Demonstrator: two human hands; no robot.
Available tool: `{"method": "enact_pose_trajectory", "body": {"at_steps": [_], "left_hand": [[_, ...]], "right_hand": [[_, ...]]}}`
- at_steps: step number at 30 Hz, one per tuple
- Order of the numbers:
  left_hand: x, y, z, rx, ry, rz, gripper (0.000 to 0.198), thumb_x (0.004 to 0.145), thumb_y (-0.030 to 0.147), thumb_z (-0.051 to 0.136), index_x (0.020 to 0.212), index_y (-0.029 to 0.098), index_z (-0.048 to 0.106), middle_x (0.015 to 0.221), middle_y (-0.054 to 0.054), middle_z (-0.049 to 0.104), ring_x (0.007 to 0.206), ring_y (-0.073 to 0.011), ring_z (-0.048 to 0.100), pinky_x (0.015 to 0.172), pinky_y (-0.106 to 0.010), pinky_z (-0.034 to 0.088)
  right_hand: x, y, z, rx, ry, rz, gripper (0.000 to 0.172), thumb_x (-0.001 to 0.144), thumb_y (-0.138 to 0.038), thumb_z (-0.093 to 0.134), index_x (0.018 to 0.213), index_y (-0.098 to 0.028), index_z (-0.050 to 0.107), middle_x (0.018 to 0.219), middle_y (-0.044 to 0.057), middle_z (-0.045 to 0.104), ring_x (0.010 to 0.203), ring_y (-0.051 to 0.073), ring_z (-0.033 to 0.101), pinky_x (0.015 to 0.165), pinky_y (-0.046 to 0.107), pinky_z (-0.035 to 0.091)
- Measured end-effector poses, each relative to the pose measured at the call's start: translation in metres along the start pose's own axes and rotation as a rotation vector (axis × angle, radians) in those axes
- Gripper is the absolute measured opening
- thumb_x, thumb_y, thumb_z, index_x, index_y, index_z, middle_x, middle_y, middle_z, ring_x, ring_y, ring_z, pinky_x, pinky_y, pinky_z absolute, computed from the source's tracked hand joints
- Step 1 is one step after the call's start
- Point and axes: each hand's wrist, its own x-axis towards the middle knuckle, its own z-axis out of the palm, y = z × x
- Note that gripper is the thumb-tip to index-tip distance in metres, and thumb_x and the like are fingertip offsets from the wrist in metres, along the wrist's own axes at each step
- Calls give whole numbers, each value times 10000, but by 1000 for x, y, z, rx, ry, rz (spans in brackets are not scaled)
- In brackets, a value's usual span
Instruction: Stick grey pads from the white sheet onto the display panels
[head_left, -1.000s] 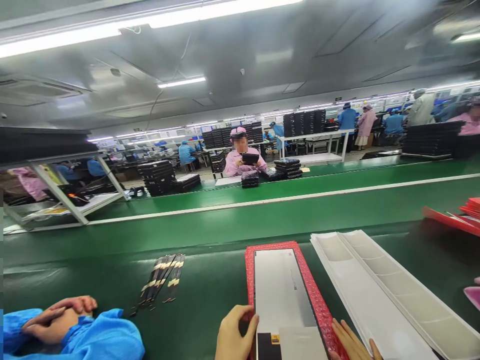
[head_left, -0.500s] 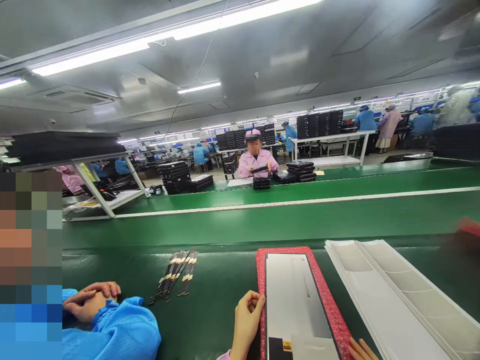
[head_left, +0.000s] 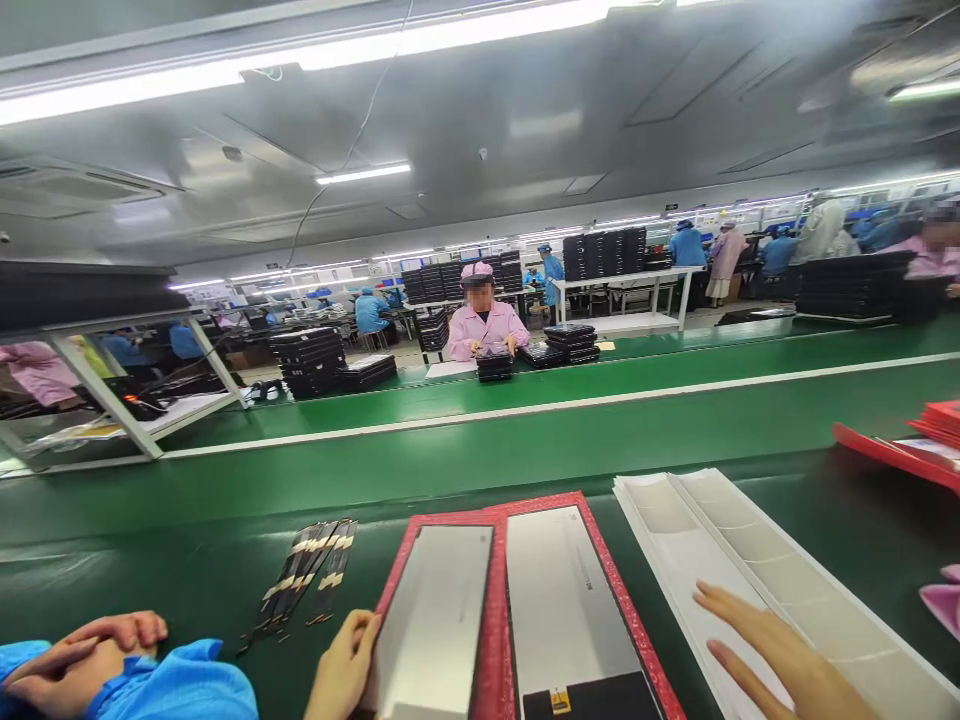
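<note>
**benchwatcher:** So what's crowding the desk [head_left: 187, 580] around the wearer's hands?

**linegeek:** Quite a bit tbh. A fanned bundle of flex cables [head_left: 307, 575] lies just left of the panels. A co-worker's clasped hands [head_left: 82, 650] in blue sleeves rest at the near left corner. Red trays [head_left: 915, 440] sit far right. Past the desk there's the green conveyor belt [head_left: 525, 445], and beyond that a person in pink [head_left: 484, 325] sits among stacks of black trays [head_left: 311, 358]. Nothing stands between the hands and the panels.

**benchwatcher:** And the hands themselves?

**linegeek:** The left hand [head_left: 341, 670] has its fingers [head_left: 367, 628] curled on the left edge of the tilted display panel [head_left: 435, 620], which is raised off the desk. It's touching the flat display panel [head_left: 570, 610], which lies on red bubble wrap [head_left: 600, 555] in the middle of the desk. The right hand [head_left: 780, 655] is spread wide, holding nothing, over the white trays [head_left: 750, 540] just right of the flat one.

**benchwatcher:** Anything you can't make out?

**linegeek:** Yeah. The bottom edge cuts off both panels' near ends and most of the left hand, so the thumb is hidden. Can't tell if the right palm actually touches the trays. There's a pink scrap [head_left: 945, 600] at the right edge, clipped, and no idea what it is.
</note>
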Motion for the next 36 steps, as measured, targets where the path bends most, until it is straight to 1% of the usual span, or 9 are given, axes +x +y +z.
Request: {"method": "enact_pose_trajectory", "body": {"at_steps": [3,6,8,12,16,19,22,26,36], "left_hand": [[6,-30,-16,192,71,-92,248,735,463,392,778,255,521,706,3,675,746,-250,649,714,-331,470],[5,-19,-17,407,204,-81,360,711,450,393,897,191,561,1006,-119,634,921,-328,604,823,-454,439],[-1,19,-8,411,218,37,451,719,457,405,1016,154,559,1190,-153,536,1004,-332,561,882,-480,406],[-16,138,41,21,-269,386,371,808,433,429,1104,240,542,1131,-44,605,959,-196,588,823,-332,463],[-16,240,129,-231,-709,452,344,769,327,557,1094,217,582,1075,-37,631,888,-165,600,722,-258,472],[-2,280,201,-240,-759,364,378,734,223,622,1099,138,569,1005,-67,649,816,-161,611,756,-292,478],[13,299,257,-265,-751,250,331,815,261,564,1113,124,527,1004,-70,622,812,-156,610,736,-334,503],[21,304,296,-296,-695,151,306,855,328,512,1109,156,514,1055,-54,582,870,-160,592,749,-363,510],[25,295,316,-328,-548,97,273,853,324,517,1054,141,539,989,-45,601,812,-142,599,712,-333,515]], "right_hand": [[57,17,-10,137,-92,196,426,836,-410,455,1240,-279,483,1219,7,576,1087,210,563,892,332,479],[103,35,19,243,23,345,391,823,-376,437,1126,-178,585,1119,77,639,1038,238,588,904,373,460],[118,45,49,234,96,399,390,835,-320,374,1099,-134,593,1114,124,631,1054,258,572,925,425,428],[117,56,99,245,190,466,382,824,-290,357,1034,-85,601,1065,171,634,1029,260,576,908,429,432],[110,61,117,290,249,500,335,806,-296,389,961,-108,620,1003,146,656,969,240,596,886,405,447],[109,65,118,321,286,540,315,791,-307,415,919,-117,632,948,134,669,919,237,612,857,399,459],[110,68,116,355,319,572,319,790,-322,420,908,-119,636,938,130,675,899,234,622,834,388,470],[110,67,114,419,352,602,321,798,-339,425,911,-123,633,922,124,683,873,227,634,806,368,484],[113,62,107,605,404,678,324,808,-389,446,900,-132,619,849,110,686,809,217,644,756,335,495]]}}
